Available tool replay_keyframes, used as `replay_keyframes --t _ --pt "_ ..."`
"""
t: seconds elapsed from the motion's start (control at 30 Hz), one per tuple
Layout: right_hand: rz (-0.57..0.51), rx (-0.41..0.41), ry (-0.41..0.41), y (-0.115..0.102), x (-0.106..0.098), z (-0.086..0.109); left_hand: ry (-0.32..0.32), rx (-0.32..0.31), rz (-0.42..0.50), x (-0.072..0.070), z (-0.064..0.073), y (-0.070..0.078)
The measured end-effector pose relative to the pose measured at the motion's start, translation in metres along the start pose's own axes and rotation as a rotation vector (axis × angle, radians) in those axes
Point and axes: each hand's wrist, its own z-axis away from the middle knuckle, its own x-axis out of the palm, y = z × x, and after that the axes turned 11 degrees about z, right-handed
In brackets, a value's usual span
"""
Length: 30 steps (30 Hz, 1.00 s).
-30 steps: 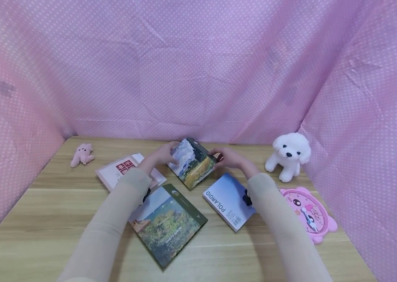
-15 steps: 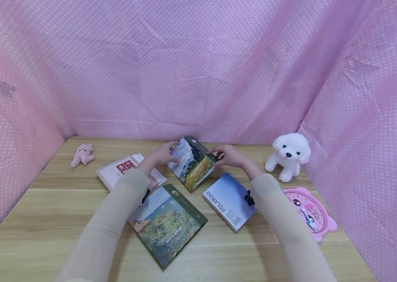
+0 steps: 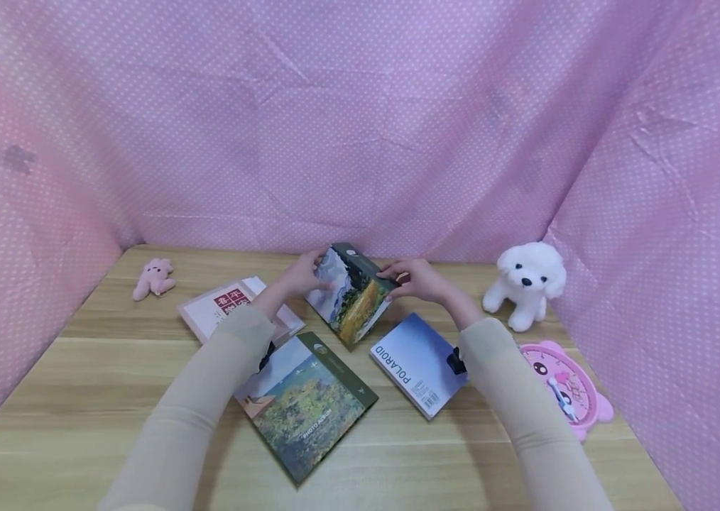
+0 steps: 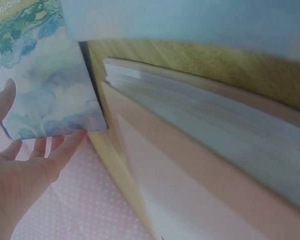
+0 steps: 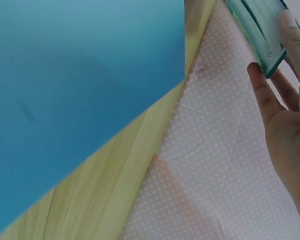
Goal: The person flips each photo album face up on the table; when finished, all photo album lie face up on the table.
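Observation:
Between both hands, at the back middle of the table, a photo album (image 3: 352, 297) with a painted landscape cover is tilted up. My left hand (image 3: 301, 277) grips its left edge, thumb (image 4: 9, 95) over the cover and the other fingers behind. On the opposite side my right hand (image 3: 422, 281) pinches the corner; the right wrist view shows the album's page edges (image 5: 257, 32) between thumb and fingers. A larger photo album (image 3: 309, 411) lies flat in front. Under my left forearm is a pale album (image 3: 206, 312) with red characters, partly hidden. A blue POLAROID album (image 3: 414, 362) lies below my right wrist.
A white plush dog (image 3: 526, 284) stands at the right rear, with a pink toy clock (image 3: 564, 387) in front of it, partly behind my sleeve. At the far left lies a small pink plush (image 3: 154, 278). Pink dotted cloth (image 3: 360, 128) hangs behind the wooden table (image 3: 98, 397).
The held album has tilted up further and shifted slightly right, both hands staying on it. My right forearm has swung a little outward, covering more of the clock. The other albums lie still.

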Motion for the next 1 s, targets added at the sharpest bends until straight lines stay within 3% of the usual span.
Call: replay_keyframes --t 0.57,0.77,1.0 --pt "-0.052 0.028 0.028 -0.009 -0.002 0.007 0.100 0.056 0.011 0.001 0.000 0.012" --pt "-0.094 0.015 0.033 -0.009 -0.002 0.006 0.174 0.097 0.083 0.000 0.000 0.018" --pt "-0.079 -0.022 0.044 -0.012 -0.003 0.005 0.240 0.085 0.120 -0.004 -0.003 0.024"
